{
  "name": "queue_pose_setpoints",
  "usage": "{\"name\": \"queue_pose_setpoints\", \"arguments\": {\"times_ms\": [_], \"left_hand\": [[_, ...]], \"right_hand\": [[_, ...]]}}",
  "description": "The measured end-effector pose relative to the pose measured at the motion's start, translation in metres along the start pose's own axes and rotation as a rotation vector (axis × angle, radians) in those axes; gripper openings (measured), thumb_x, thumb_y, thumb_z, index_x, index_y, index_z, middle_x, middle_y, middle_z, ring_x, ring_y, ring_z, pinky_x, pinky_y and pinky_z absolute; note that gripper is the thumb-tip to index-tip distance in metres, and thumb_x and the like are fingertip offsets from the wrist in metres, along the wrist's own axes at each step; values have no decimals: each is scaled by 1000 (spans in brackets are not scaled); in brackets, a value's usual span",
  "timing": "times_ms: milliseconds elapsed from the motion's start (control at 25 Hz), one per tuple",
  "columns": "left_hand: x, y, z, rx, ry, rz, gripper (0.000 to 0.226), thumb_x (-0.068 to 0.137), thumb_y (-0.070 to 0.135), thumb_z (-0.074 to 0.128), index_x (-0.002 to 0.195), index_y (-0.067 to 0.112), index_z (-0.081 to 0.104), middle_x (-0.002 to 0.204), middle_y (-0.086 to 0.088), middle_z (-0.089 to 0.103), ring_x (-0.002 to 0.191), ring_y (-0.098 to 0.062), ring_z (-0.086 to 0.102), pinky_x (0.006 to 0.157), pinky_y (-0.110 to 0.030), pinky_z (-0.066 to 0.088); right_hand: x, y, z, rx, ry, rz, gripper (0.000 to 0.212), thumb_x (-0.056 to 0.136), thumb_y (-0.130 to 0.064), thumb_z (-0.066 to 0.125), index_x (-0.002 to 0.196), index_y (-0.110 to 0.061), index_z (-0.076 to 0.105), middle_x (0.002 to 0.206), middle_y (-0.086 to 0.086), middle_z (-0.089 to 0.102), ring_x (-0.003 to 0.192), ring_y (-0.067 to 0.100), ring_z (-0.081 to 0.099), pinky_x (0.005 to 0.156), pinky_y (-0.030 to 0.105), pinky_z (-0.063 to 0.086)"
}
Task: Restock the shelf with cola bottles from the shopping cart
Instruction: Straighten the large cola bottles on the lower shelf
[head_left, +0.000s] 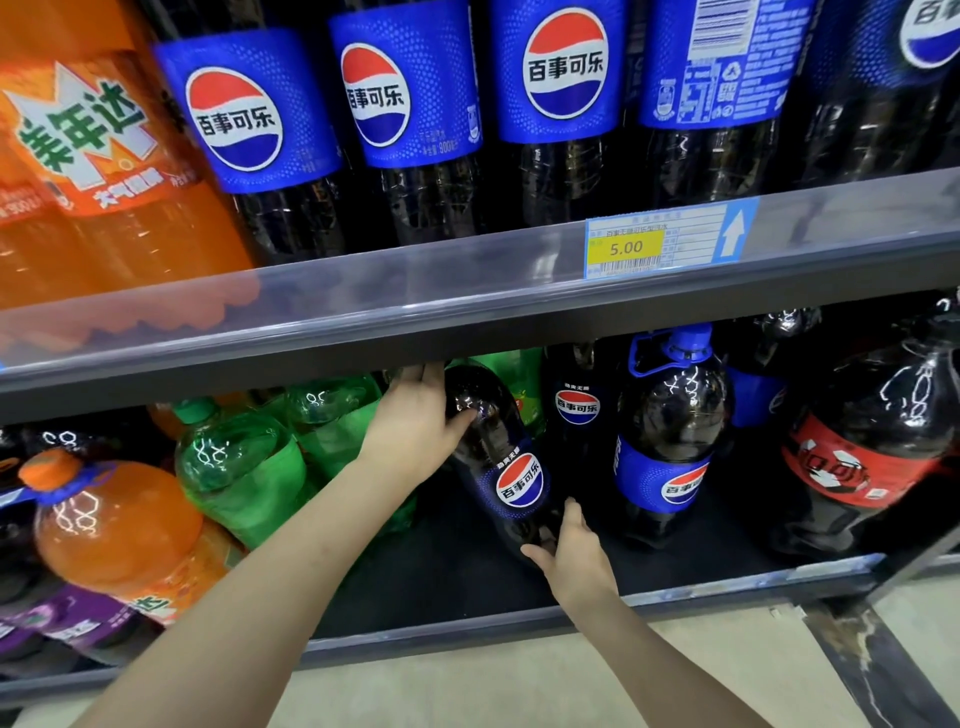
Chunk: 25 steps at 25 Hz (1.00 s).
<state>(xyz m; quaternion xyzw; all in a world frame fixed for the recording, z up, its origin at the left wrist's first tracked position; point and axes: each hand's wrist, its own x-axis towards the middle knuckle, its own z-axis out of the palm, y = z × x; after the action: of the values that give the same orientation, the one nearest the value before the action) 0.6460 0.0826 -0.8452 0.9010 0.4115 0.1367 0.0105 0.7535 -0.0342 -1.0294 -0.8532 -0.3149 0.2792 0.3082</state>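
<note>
Sliding a tilted cola bottle (498, 457) onto the lower shelf (467, 566), neck leaning away under the upper shelf lip; left hand (415, 426) wrapped round the shoulder, thumb (462, 418) curled on the front; right hand (571, 561) cupping the base, fingers curled behind it; best tipped upright beside the standing blue-capped bottle (670, 436), just right of the fingers

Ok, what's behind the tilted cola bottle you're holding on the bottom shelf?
Behind the tilted cola bottle stands another dark cola bottle and a green bottle. Their caps and the shelf's back are hidden by the upper shelf.
</note>
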Motion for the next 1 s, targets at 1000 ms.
{"name": "queue_pose_setpoints", "arguments": {"times_ms": [1000], "left_hand": [[-19, 45, 5, 179, 114, 535, 90, 54, 49, 86, 120, -6, 60, 124, -18, 63, 104, -20, 67, 81, -19, 52]], "right_hand": [[-31, 0, 11, 324, 145, 179, 48, 81, -20, 74, 100, -11, 31, 117, 19, 61, 108, 33, 59, 87, 39, 49]]}}
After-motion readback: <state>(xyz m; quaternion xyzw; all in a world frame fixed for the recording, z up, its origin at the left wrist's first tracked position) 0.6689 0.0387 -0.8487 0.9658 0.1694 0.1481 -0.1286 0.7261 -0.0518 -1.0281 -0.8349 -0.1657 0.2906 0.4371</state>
